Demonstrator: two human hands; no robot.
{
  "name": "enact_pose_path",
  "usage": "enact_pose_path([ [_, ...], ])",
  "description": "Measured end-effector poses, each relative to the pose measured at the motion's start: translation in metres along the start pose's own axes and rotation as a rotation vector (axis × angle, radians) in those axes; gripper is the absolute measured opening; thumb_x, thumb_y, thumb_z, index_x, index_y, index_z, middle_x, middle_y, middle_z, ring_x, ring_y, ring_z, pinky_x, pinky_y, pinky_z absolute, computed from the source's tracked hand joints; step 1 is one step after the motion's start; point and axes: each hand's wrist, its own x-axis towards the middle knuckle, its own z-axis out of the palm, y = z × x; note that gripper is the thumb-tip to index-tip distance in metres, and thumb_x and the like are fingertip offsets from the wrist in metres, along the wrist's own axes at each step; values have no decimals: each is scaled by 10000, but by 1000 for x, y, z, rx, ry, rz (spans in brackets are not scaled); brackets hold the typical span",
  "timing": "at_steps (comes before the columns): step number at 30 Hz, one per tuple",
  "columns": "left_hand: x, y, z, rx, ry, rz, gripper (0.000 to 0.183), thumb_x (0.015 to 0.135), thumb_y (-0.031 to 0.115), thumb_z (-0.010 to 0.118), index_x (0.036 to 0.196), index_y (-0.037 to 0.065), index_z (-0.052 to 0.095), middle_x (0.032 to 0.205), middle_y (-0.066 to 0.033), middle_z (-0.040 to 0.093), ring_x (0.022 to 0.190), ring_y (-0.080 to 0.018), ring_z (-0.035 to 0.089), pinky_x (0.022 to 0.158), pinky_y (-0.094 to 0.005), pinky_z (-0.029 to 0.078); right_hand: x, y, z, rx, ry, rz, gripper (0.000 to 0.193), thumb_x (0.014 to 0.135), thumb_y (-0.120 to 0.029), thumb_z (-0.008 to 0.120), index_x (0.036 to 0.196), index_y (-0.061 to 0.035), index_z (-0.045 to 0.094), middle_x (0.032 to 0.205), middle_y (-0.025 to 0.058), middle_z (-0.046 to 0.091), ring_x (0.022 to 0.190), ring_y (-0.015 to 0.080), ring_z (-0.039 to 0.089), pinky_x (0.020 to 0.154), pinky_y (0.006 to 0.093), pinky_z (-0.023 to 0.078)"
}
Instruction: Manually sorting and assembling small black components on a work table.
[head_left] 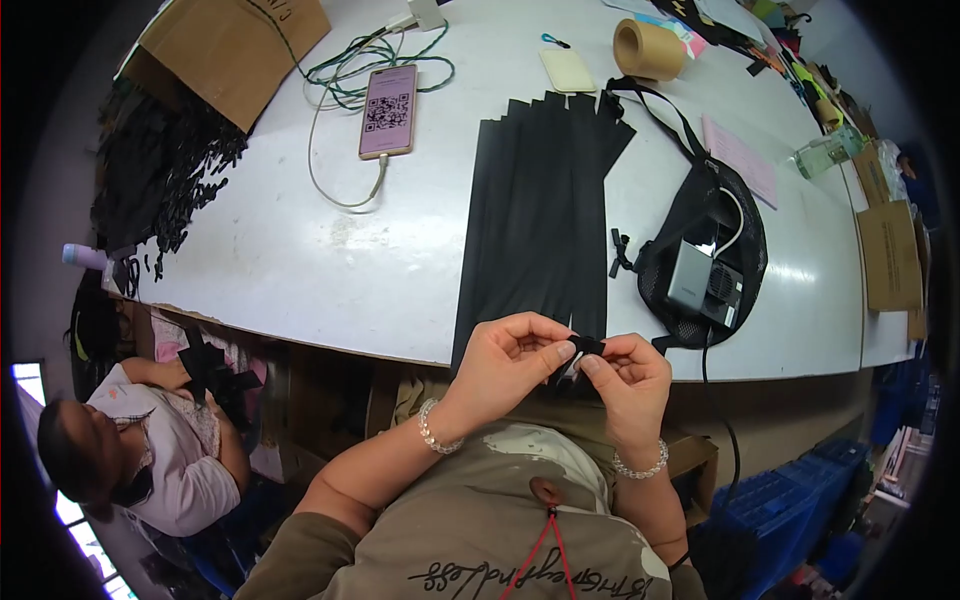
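Close to the table's front edge, my left hand (520, 362) and my right hand (628, 380) pinch a short piece of black strap (586, 345) between thumbs and fingertips. Something small and pale shows just under the strap, too small to name. Behind my hands, long black fabric strips (535, 210) lie side by side in a flat bundle, their near ends reaching over the edge. A small black strap piece (622, 252) lies to the right of the bundle.
A black mesh bag (705, 260) holding a grey power bank (690, 277) lies at right. Farther back are a phone (388, 112) on a cable, a brown tape roll (648, 50) and a pale card holder (567, 71). Black pieces (160, 160) heap at left, where another person (170, 440) sits.
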Motion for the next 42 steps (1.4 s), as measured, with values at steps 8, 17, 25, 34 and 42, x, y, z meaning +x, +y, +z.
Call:
enact_pose_path([
  [8, -10, -8, 14, 43, -11, -38, 104, 839, 46, 619, 931, -2, 611, 831, -27, 624, 688, -35, 552, 559, -172, 468, -19, 4, -12, 28, 1, -20, 99, 804, 45, 617, 897, 59, 585, 805, 54, 623, 725, 70, 573, 647, 177, 456],
  [17, -46, -66, 33, -61, -72, -237, 137, 854, 56, 603, 960, -30, 586, 856, -42, 622, 742, -68, 595, 664, -214, 530, -57, 35, -68, -29, -57, 212, 26, 806, 15, 625, 813, 31, 605, 704, 12, 566, 577, 37, 485, 500, 160, 364],
  [25, -28, -103, 27, -160, 128, -401, 106, 875, 129, 590, 911, 32, 614, 812, -15, 626, 702, -65, 587, 646, -208, 525, -43, 67, -69, -4, 75, 282, 52, 824, -19, 608, 830, 32, 604, 624, 32, 571, 487, 74, 517, 442, 200, 434],
  [34, -24, -104, 30, -217, 185, -439, 119, 874, 143, 591, 909, 37, 634, 823, -14, 633, 711, -68, 586, 629, -203, 512, -41, 74, -68, 65, 121, 264, 77, 817, -39, 632, 812, 34, 610, 608, 28, 570, 474, 69, 506, 431, 191, 417],
  [42, -24, -109, 33, -330, 231, -433, 100, 868, 131, 597, 898, 45, 636, 851, -21, 636, 754, -78, 585, 646, -217, 510, -40, 81, -62, 103, 193, 240, 70, 815, -32, 627, 801, 33, 605, 626, 29, 568, 472, 72, 504, 426, 197, 418],
])
